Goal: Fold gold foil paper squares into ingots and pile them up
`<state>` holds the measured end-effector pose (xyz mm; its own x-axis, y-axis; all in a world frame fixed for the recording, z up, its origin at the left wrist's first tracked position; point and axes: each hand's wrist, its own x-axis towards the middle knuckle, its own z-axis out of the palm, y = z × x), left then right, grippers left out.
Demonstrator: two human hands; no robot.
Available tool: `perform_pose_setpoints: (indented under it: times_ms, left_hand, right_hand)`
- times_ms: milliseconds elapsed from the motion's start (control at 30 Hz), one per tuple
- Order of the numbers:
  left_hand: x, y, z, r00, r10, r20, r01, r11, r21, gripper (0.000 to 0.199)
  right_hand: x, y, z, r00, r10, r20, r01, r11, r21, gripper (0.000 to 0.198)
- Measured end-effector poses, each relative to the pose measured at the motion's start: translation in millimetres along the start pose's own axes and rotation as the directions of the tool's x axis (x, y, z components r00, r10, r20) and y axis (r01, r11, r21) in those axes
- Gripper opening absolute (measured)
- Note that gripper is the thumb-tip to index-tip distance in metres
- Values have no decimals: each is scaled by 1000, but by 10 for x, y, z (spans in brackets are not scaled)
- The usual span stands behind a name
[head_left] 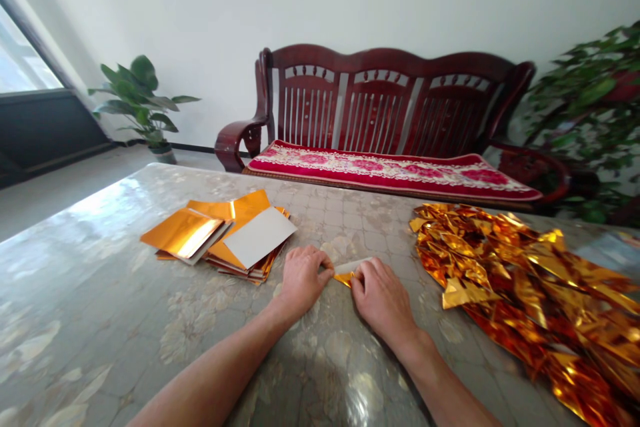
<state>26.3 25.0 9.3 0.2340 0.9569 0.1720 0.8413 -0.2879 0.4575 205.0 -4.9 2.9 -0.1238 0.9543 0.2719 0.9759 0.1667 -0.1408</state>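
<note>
Between my two hands lies a sheet of gold foil paper point(344, 277), partly folded, its pale back showing along the far side and a gold corner turned toward me. My left hand point(306, 280) pinches its left end between thumb and fingers. At the right end my right hand point(381, 295) grips it with curled fingers, thumb on the folded part. Just left of my left hand, a loose stack of gold foil sheets point(253, 208) rests on the table, one of them lying white side up.
A large heap of folded gold foil pieces point(530, 280) covers the table's right side. Clear plastic point(610, 250) lies behind it. The table point(200, 347) has a glossy patterned cover. Beyond stand a wooden bench point(380, 107) with a red cushion, and potted plants point(145, 103) on either side.
</note>
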Motion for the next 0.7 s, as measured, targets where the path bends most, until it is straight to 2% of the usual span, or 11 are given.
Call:
perform_pose_setpoints:
  times_ms: [133, 233, 333, 400, 500, 600, 700]
  left_hand:
    - [15, -64, 21, 999, 23, -28, -25, 998, -56, 8]
    - [-27, -100, 38, 995, 44, -86, -55, 991, -125, 19]
    - [-103, -102, 39, 984, 147, -102, -162, 974, -161, 34]
    - [-144, -87, 32, 964, 262, -55, -267, 955, -130, 39]
    - [-174, -50, 20, 917, 396, 53, -394, 918, -29, 36]
    - [-197, 8, 12, 886, 441, 145, -456, 885, 93, 25]
    - [-235, 84, 7, 874, 452, 177, -482, 853, 201, 16]
  right_hand:
    - [3, -2, -2, 1000, 0, 9, 0, 1000, 3, 11]
    - [2, -7, -5, 1000, 8, 16, -9, 1000, 8, 10]
    - [-3, -9, -3, 1000, 9, 18, -9, 1000, 15, 11]
    - [-5, -3, 1, 1000, -3, 11, 3, 1000, 21, 12]
    - [0, 28, 0, 1000, -13, -9, 13, 1000, 13, 11]
    - [17, 96, -9, 1000, 12, -19, -13, 1000, -7, 11]
    - [31, 189, -20, 997, 63, -46, -63, 998, 6, 15]
